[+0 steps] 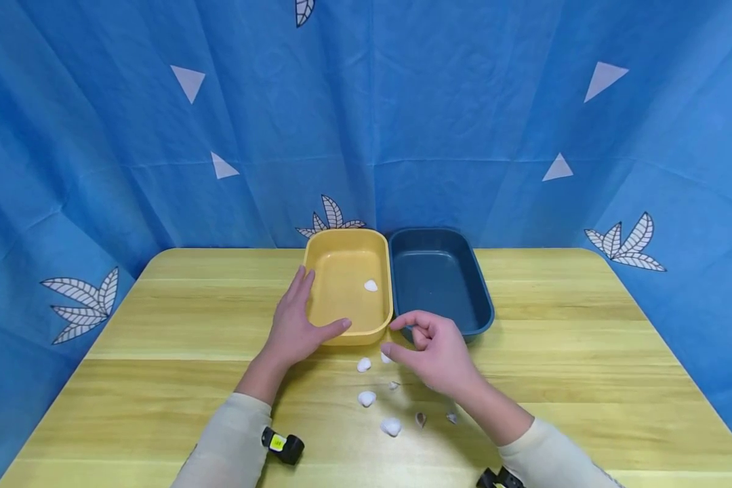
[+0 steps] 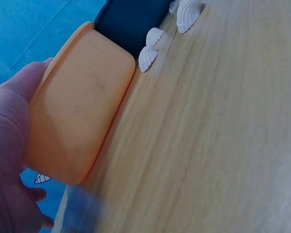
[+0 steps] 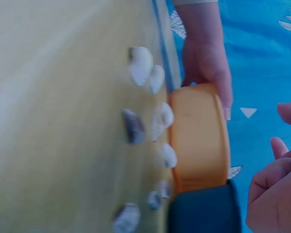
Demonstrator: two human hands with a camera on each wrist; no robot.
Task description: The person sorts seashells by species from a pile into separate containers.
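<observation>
My left hand (image 1: 297, 327) rests at the front left corner of the yellow bin (image 1: 366, 337), thumb lying over the front rim and fingertips along the left rim. A white seashell (image 1: 371, 286) lies inside that bin. In front of the blue bin, my right hand (image 1: 436, 352) hovers with thumb and index finger apart and nothing between them; its other fingers are curled in. Partly covered by the right thumb is a white shell (image 1: 385, 358) on the table. More white shells (image 1: 367, 398) lie in front, along with a brown shell (image 1: 421, 419) below the right hand.
The dark blue bin (image 1: 483, 298) stands against the yellow one on its right, with nothing in it. A small pale shell (image 1: 452, 418) lies near the right forearm. Behind the wooden table (image 1: 585, 352) hangs a blue patterned cloth (image 1: 463, 102).
</observation>
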